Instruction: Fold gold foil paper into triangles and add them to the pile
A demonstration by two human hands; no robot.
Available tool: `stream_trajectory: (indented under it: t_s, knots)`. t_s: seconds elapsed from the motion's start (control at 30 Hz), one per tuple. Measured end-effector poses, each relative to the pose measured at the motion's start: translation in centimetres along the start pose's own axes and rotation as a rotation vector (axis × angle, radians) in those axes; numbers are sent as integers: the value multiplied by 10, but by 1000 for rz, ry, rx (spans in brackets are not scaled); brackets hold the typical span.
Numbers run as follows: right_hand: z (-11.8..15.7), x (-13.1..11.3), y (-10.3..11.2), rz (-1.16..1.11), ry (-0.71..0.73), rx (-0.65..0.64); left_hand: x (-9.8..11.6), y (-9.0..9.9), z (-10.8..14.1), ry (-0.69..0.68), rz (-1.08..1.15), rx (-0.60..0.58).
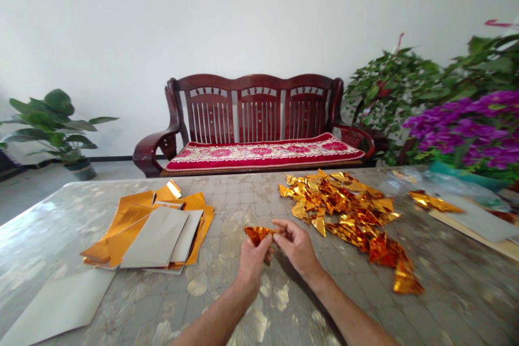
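A small folded piece of gold foil paper [255, 234] is held above the middle of the table. My left hand [254, 259] grips it from below, thumb on top. At its right end, the fingertips of my right hand [295, 243] pinch it. To the left lies a stack of gold foil sheets [127, 221], with some sheets grey side up [156, 238]. Beyond my right hand, a heap of folded gold foil pieces [344, 200] spreads toward the right front.
The patterned table [227, 200] carries one grey sheet [60, 303] at the left front. At its right are plastic bags, flat boards [478, 221] and purple flowers [470, 127]. Behind stands a wooden bench [259, 113]; a potted plant [57, 124] is at the left.
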State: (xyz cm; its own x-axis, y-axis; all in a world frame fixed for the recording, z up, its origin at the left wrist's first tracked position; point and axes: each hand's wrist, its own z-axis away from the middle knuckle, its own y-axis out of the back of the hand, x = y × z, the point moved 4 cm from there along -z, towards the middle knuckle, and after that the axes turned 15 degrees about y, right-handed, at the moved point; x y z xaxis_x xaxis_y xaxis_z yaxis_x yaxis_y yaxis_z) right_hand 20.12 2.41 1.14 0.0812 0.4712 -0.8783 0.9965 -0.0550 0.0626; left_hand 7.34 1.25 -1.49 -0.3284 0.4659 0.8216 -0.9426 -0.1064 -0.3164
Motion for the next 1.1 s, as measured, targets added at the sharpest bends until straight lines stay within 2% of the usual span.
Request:
stream_trajectory:
  t_s: [0.33,0.7,0.83,1.1]
  knots:
    - [-1,-1,-2,7,0,-13,0,-1,0,39,5,-56]
    - [1,-8,-1,215,148,-37,1,-3,6,57,58,-57]
    - [4,-15,-1,375,253,-80,1,-2,5,66,72,-38]
    - [4,-33,3,688,608,-220,4,-2,6,86,102,-2]
